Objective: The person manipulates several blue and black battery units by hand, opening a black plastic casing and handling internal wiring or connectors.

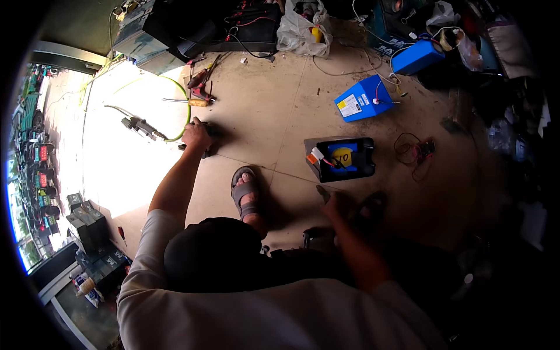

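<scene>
My left hand [196, 135] is out to the upper left, fingers closed on a dark object [208, 146] lying on the floor, partly hidden by the hand. Beside it lie a coiled yellow-green cable [180, 81], a black tool [142, 128] and several hand tools [201, 87]. My right hand [333, 205] is low right of centre, holding a small dark object [322, 192] that is hard to make out. Just above it sits an open black case [364, 160] with a blue-and-yellow pack and wired connectors inside.
Blue battery packs [358, 98] [416, 56] and a red-and-black wired device [424, 151] are at the right. Bags [303, 35] and black boxes line the back. Dark batteries [102, 259] are stacked lower left. My sandalled foot [245, 193] rests between my hands.
</scene>
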A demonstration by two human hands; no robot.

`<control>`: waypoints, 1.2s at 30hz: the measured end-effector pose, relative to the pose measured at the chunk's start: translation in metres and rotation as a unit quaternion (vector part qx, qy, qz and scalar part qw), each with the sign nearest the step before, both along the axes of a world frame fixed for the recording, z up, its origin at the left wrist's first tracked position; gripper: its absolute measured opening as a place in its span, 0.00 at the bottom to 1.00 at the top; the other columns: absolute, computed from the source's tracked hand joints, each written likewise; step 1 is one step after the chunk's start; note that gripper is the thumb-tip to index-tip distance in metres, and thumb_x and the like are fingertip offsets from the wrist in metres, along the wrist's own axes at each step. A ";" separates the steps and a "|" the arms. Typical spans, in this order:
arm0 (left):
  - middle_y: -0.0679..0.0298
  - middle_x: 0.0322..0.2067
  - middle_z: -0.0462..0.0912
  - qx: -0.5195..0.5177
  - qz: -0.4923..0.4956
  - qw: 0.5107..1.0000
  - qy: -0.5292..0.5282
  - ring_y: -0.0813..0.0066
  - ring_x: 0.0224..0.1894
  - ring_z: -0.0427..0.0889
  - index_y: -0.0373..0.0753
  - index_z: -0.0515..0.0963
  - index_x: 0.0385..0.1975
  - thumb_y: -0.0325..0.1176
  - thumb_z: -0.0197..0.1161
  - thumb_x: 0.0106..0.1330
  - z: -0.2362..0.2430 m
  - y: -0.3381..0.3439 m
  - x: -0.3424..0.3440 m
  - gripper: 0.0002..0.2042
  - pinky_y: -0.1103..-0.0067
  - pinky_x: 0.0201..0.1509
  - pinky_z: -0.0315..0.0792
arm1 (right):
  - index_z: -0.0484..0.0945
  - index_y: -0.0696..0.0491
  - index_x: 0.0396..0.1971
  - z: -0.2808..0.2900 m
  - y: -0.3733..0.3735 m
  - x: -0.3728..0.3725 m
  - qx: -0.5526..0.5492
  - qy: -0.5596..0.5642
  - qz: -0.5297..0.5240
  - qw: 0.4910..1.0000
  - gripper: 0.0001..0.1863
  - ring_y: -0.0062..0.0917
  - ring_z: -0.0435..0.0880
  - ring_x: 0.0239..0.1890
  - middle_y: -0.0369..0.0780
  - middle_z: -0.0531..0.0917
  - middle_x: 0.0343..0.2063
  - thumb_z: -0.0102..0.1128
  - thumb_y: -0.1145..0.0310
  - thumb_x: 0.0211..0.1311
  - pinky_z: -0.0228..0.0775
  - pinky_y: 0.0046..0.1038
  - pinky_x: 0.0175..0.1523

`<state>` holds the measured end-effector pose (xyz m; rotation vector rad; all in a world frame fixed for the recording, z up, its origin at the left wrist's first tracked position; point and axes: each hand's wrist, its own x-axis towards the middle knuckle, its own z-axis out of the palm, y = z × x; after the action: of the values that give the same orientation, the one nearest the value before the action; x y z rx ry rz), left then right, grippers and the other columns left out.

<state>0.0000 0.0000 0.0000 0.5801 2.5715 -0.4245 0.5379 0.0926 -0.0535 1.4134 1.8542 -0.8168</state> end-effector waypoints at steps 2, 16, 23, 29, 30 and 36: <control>0.48 0.62 0.74 -0.017 -0.002 1.000 0.026 0.49 0.68 0.74 0.41 0.64 0.68 0.60 0.84 0.48 0.030 0.002 0.008 0.51 0.52 0.65 0.75 | 0.74 0.58 0.64 0.050 0.017 -0.012 0.043 0.025 -0.075 0.996 0.42 0.50 0.80 0.64 0.55 0.81 0.61 0.80 0.55 0.52 0.72 0.43 0.68; 0.45 0.65 0.78 0.312 -0.357 0.855 -0.211 0.48 0.66 0.80 0.34 0.73 0.69 0.44 0.77 0.63 0.208 0.055 0.139 0.36 0.65 0.70 0.74 | 0.81 0.59 0.57 0.162 0.130 -0.011 0.293 0.507 -0.311 0.749 0.18 0.35 0.87 0.56 0.48 0.88 0.51 0.64 0.73 0.69 0.76 0.35 0.61; 0.48 0.66 0.79 0.248 -0.469 0.821 -0.214 0.51 0.67 0.79 0.37 0.73 0.69 0.46 0.75 0.66 0.368 0.087 0.189 0.34 0.65 0.72 0.72 | 0.84 0.56 0.56 0.295 0.114 -0.030 0.268 0.392 -0.020 0.880 0.23 0.37 0.88 0.55 0.44 0.88 0.52 0.75 0.65 0.62 0.78 0.35 0.61; 0.48 0.59 0.83 0.169 -0.546 0.796 -0.200 0.48 0.62 0.81 0.38 0.72 0.70 0.47 0.74 0.65 0.408 0.088 0.259 0.36 0.62 0.65 0.75 | 0.87 0.54 0.48 0.303 0.124 -0.055 0.255 0.180 0.121 0.942 0.23 0.43 0.89 0.51 0.46 0.90 0.47 0.77 0.55 0.58 0.81 0.41 0.56; 0.48 0.58 0.83 0.163 -0.561 0.786 -0.203 0.48 0.61 0.82 0.38 0.73 0.70 0.47 0.75 0.63 0.400 0.087 0.267 0.36 0.62 0.64 0.75 | 0.88 0.53 0.46 0.308 0.126 -0.057 0.244 0.144 0.138 0.949 0.23 0.43 0.89 0.50 0.46 0.90 0.46 0.77 0.54 0.57 0.82 0.42 0.55; 0.47 0.45 0.87 0.085 -0.551 0.807 -0.194 0.45 0.51 0.86 0.36 0.74 0.66 0.46 0.76 0.59 0.356 0.082 0.318 0.36 0.58 0.56 0.78 | 0.88 0.55 0.42 0.274 0.139 -0.051 0.268 0.203 0.173 0.926 0.20 0.46 0.89 0.48 0.47 0.90 0.42 0.77 0.55 0.57 0.82 0.45 0.53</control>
<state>0.3180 0.0825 0.3555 1.9868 1.6400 -0.3597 0.4873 0.2317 0.2205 1.2106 2.7066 -0.4571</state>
